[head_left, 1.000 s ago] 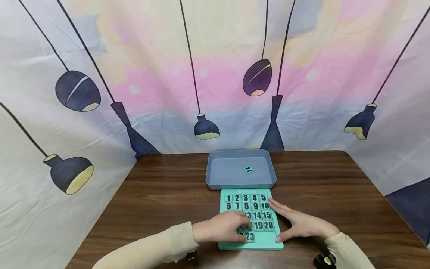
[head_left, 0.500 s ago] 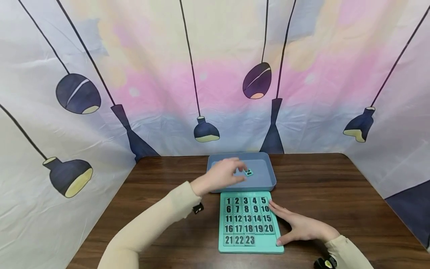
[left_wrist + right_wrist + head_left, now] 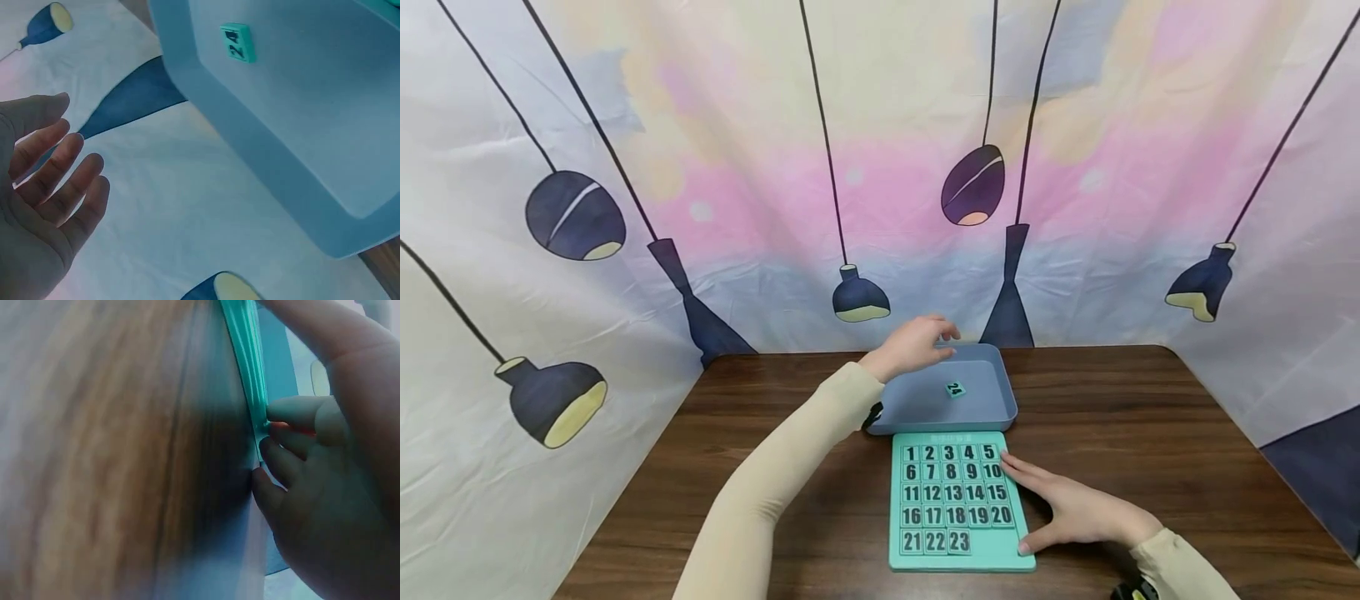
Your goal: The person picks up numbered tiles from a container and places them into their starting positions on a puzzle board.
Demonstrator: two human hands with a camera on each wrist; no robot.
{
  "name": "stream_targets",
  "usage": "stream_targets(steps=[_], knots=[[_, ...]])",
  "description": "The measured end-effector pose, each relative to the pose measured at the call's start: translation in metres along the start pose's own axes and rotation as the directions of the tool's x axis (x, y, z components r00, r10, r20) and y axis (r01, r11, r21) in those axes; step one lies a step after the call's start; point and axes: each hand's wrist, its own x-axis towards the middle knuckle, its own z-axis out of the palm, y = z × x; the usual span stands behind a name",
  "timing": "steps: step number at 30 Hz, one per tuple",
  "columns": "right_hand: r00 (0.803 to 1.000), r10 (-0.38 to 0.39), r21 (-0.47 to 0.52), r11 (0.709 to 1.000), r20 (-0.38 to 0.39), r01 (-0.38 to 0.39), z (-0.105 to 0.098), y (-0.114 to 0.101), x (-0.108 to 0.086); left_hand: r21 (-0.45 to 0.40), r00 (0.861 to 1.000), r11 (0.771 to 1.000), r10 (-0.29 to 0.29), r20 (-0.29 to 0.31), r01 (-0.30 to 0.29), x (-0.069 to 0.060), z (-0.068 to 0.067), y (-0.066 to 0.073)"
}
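Observation:
Over the far left part of the blue-grey tray (image 3: 895, 425) hovers my left hand (image 3: 916, 345), fingers loosely bent and holding nothing. The left wrist view shows that hand (image 3: 50, 181) apart from the tray (image 3: 275, 200). A small green tile marked 24 (image 3: 955, 389) lies tilted on the tray floor, nearer me than the hand. In front of the tray lies a teal number board (image 3: 1000, 550) with tiles 1 to 23 in rows. My right hand (image 3: 1078, 510) rests on the board's right edge, thumb and fingers spread; the right wrist view shows its fingertips against the board's side (image 3: 247, 362).
The tray and board stand end to end on a dark wood table (image 3: 775, 467). Behind the table hangs a cloth backdrop (image 3: 760, 308) printed with lamps. At the board's lower right, a blank slot follows tile 23 (image 3: 959, 542).
My left hand has left the board's lower rows and gone forward, past tile 24, to the tray's far side. My right hand has stayed on the board's edge.

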Motion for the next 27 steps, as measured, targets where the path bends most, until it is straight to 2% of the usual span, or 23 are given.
stream_targets(steps=[4,9,16,22,27], knots=[[1.000,0.013,-0.028,1.000,-0.005,-0.013,-0.002,-0.003,-0.001,0.044,0.999,0.999,-0.012,0.042,0.011,0.012,0.015,-0.004],[1.000,0.031,-0.067,0.997,0.001,-0.031,-0.004,-0.008,-0.002,0.078,0.990,0.996,-0.046,0.136,0.035,0.028,0.030,-0.012],[0.999,0.043,-0.085,0.996,0.009,-0.042,-0.005,-0.014,-0.001,0.114,0.958,0.993,-0.067,0.279,0.036,0.047,0.048,-0.022],[0.999,0.046,-0.088,0.995,0.003,-0.045,-0.003,-0.013,0.001,0.115,0.914,0.992,-0.097,0.393,0.056,0.048,0.064,-0.027],[0.999,0.051,-0.083,0.995,-0.002,-0.051,-0.004,-0.010,0.002,0.070,0.908,0.995,-0.098,0.408,0.076,0.047,0.074,-0.032]])
